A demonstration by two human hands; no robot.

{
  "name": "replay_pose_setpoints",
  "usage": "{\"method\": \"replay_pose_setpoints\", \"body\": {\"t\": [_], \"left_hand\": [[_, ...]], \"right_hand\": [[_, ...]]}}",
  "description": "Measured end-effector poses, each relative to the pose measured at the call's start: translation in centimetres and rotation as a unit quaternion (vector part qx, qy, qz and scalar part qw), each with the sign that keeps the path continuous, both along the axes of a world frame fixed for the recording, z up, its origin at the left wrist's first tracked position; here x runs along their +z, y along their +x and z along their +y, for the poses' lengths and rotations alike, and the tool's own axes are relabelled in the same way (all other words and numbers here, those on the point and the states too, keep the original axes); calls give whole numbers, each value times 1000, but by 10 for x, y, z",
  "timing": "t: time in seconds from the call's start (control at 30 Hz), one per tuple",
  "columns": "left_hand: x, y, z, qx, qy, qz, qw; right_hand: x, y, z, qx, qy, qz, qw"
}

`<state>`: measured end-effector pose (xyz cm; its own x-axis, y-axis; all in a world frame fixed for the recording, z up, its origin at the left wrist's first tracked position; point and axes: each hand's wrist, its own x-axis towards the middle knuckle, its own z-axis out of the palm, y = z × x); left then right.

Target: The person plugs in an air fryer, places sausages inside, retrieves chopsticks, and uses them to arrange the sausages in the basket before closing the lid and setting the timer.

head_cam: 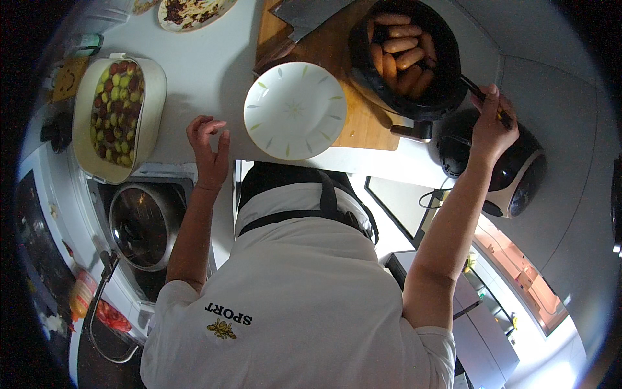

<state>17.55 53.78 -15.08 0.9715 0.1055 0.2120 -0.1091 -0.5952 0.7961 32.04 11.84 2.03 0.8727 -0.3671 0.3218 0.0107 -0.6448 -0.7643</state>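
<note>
My right hand (493, 124) grips a dark, slender utensil (470, 85), perhaps chopsticks, at the right rim of a black air fryer basket (359, 63). Several browned sausages (409, 58) lie inside it, and the utensil's tip is lost against the dark wall. The basket rests on a wooden cutting board (367, 131), its handle towards my body. Between my hands sits a white plate (294, 109) with a leaf pattern and nothing on it, overlapping the board. My left hand (208, 148) hovers left of the plate, holding nothing, fingers loosely bent and apart.
A cleaver (311, 19) lies on the board behind the plate. The air fryer body (510, 165) stands right. Leftward are a tub (158, 92) of green and red jujubes, a sink with a metal basin (143, 226), and a plate with dark residue (194, 12) farther back.
</note>
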Motion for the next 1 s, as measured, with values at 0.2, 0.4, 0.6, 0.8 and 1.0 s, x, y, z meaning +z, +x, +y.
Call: {"method": "replay_pose_setpoints", "body": {"t": [0.2, 0.4, 0.6, 0.8, 1.0], "left_hand": [[-1, -2, 1, 17, 1, 21, 1000], [-4, -3, 1, 9, -1, 14, 1000], [-8, -3, 1, 5, 3, 8, 1000], [-5, -2, -1, 1, 6, 8, 1000], [-4, -3, 0, 6, 4, 5, 1000]], "right_hand": [[23, -12, -1, 0, 46, 10, 999], [36, -21, 0, -8, 49, 62, 997], [32, -22, 4, -35, 20, 48, 998], [11, -4, -7, -63, 86, 68, 992], [5, 0, -3, -53, 79, 27, 995]]}}
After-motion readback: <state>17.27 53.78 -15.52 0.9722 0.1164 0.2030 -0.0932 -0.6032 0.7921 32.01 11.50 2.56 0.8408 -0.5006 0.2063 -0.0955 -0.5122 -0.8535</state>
